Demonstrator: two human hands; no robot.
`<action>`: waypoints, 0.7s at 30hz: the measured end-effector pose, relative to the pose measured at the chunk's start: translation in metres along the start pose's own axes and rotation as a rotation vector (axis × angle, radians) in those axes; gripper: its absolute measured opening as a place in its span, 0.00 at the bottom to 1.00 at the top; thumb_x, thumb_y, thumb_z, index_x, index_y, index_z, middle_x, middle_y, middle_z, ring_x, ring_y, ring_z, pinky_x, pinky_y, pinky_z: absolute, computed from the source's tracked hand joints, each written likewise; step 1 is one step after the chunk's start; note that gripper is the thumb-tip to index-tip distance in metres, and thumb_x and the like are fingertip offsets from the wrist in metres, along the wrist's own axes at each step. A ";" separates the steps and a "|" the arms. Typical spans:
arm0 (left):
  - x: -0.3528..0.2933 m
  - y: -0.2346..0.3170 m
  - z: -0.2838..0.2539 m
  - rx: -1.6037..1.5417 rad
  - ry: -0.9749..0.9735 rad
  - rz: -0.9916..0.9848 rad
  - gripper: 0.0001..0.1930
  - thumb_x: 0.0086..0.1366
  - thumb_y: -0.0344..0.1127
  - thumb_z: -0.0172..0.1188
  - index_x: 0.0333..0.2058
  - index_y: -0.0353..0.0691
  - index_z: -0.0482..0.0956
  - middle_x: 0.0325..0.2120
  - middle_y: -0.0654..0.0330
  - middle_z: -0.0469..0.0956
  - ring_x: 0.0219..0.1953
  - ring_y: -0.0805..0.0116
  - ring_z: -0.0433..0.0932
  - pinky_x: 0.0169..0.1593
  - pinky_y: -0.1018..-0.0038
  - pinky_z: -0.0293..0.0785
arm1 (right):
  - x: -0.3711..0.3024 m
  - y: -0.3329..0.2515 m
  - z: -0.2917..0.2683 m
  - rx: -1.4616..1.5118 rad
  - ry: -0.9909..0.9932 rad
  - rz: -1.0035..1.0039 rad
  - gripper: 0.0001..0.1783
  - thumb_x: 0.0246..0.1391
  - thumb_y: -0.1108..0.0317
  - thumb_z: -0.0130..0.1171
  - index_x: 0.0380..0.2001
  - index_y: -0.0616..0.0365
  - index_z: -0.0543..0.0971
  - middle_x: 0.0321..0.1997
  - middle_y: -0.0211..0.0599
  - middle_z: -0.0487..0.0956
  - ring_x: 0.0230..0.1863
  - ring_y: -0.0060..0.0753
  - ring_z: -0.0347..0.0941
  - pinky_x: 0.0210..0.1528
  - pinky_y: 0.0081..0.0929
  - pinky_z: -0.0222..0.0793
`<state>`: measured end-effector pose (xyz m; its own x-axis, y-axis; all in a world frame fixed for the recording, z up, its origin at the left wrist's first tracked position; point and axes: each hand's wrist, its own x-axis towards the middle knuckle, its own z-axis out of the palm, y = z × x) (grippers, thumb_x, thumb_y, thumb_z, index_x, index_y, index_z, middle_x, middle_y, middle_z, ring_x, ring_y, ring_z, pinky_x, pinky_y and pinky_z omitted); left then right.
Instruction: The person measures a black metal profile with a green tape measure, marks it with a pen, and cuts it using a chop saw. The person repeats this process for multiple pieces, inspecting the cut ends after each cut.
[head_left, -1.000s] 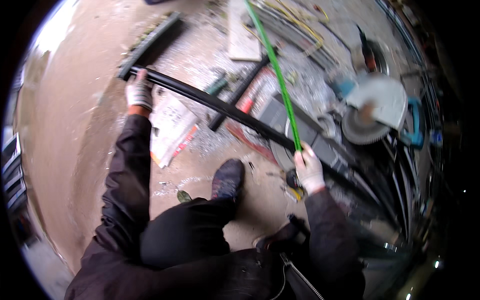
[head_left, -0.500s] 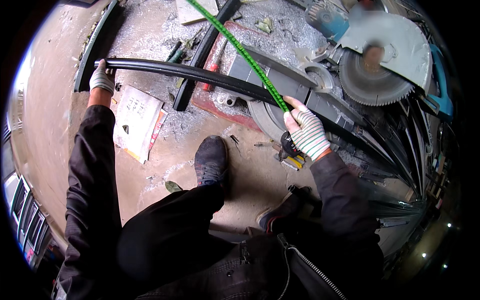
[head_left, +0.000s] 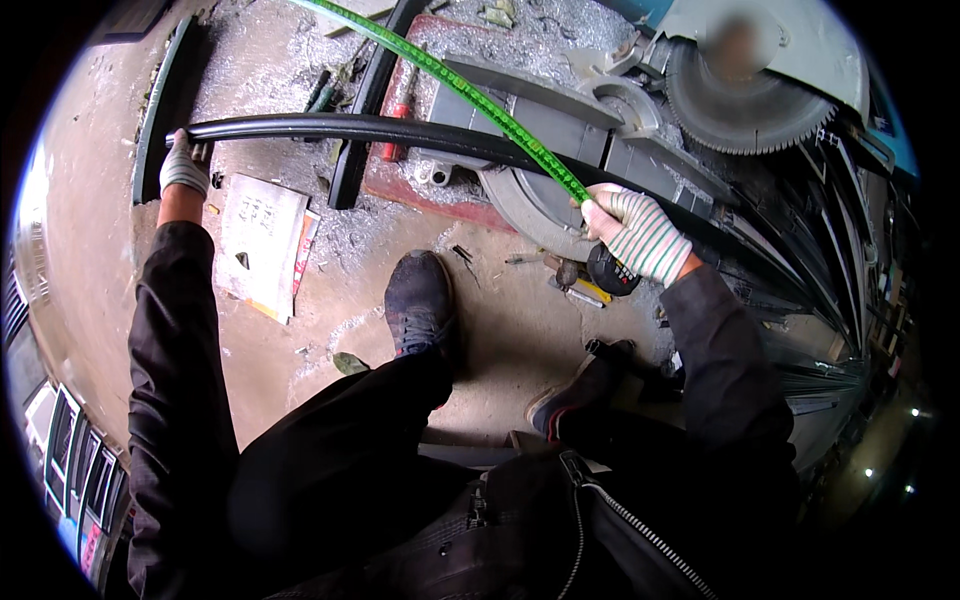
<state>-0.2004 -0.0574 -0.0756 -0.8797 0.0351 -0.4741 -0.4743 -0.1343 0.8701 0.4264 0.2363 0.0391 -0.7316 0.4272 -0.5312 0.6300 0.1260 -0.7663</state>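
Observation:
A long black profile bar crosses in front of me and lies over the grey saw bed. My left hand, in a striped white glove, is closed around its left end. My right hand, gloved the same way, is closed on a tape measure. Its bright green blade runs from the fingers up to the far left, above the bar. The black case shows below the palm. How the fingers sit on the case is partly hidden.
At the far right stands a mitre saw with a round toothed blade. Black profiles lie bunched at the right. Paper sheets, a red-handled tool, a yellow cutter and metal shavings are on the floor near my shoe.
My right hand has moved right along the bar with the tape measure. The green blade now slants lower and reaches further left. My left hand still holds the bar's end. The view has shifted.

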 end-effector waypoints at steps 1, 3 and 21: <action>-0.004 0.000 0.002 0.006 -0.010 -0.006 0.14 0.73 0.39 0.58 0.51 0.37 0.75 0.47 0.55 0.80 0.50 0.56 0.80 0.57 0.56 0.81 | 0.000 -0.001 0.000 0.095 -0.028 0.039 0.13 0.67 0.65 0.55 0.43 0.64 0.82 0.32 0.31 0.79 0.34 0.22 0.72 0.42 0.25 0.72; -0.013 -0.003 0.005 -0.004 -0.016 -0.026 0.14 0.73 0.38 0.58 0.51 0.37 0.75 0.47 0.54 0.80 0.51 0.55 0.80 0.58 0.55 0.80 | -0.005 -0.004 -0.002 0.156 -0.057 0.138 0.13 0.68 0.64 0.55 0.42 0.62 0.82 0.29 0.26 0.77 0.31 0.17 0.70 0.38 0.22 0.71; -0.134 -0.045 -0.017 0.312 -0.277 0.035 0.28 0.71 0.51 0.59 0.57 0.32 0.69 0.49 0.46 0.81 0.50 0.53 0.82 0.54 0.64 0.78 | -0.009 -0.018 -0.010 0.083 -0.188 0.056 0.16 0.69 0.60 0.52 0.36 0.61 0.82 0.24 0.27 0.78 0.28 0.17 0.71 0.35 0.23 0.69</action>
<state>-0.0606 -0.0733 -0.0535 -0.8510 0.3070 -0.4260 -0.3935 0.1644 0.9045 0.4241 0.2396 0.0615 -0.7366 0.2564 -0.6258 0.6531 0.0293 -0.7567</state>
